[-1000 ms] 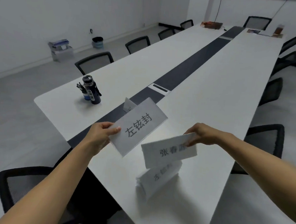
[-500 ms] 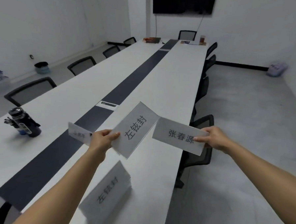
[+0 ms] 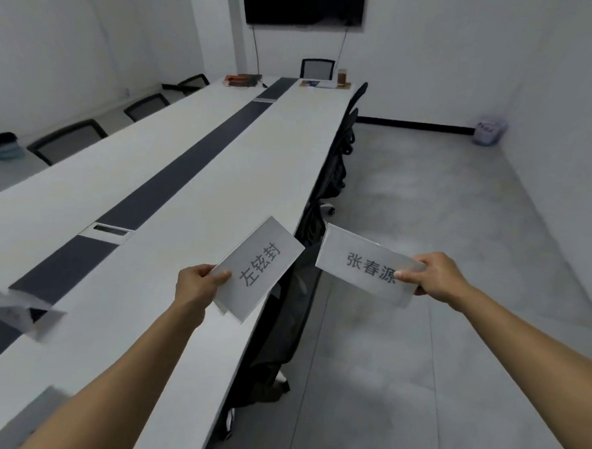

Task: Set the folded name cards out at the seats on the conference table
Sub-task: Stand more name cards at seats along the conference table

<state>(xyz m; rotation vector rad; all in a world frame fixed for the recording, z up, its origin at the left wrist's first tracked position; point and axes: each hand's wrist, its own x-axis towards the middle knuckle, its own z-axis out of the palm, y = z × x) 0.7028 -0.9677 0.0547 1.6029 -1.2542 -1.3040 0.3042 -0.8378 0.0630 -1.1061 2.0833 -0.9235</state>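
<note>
My left hand (image 3: 197, 286) grips a white folded name card (image 3: 259, 268) with black characters, held over the right edge of the long white conference table (image 3: 194, 171). My right hand (image 3: 436, 278) pinches a second white name card (image 3: 368, 264), also printed in black, out over the floor to the right of the table. A further name card (image 3: 19, 312), blurred, stands on the table at the left by the dark centre strip. The corner of another card (image 3: 43, 406) shows at the bottom left beside my forearm.
Black mesh chairs (image 3: 331, 178) are tucked under the table's right side, and more chairs (image 3: 69, 137) line the left. Books (image 3: 244, 79) and a cup (image 3: 342, 76) lie at the far end. A dark screen (image 3: 302, 3) hangs on the far wall. Grey floor (image 3: 441, 232) lies to the right.
The view has swung right, toward the table's right side and the floor. Both hands with their cards have moved right; the bottle is out of view and the standing card has slid to the bottom left.
</note>
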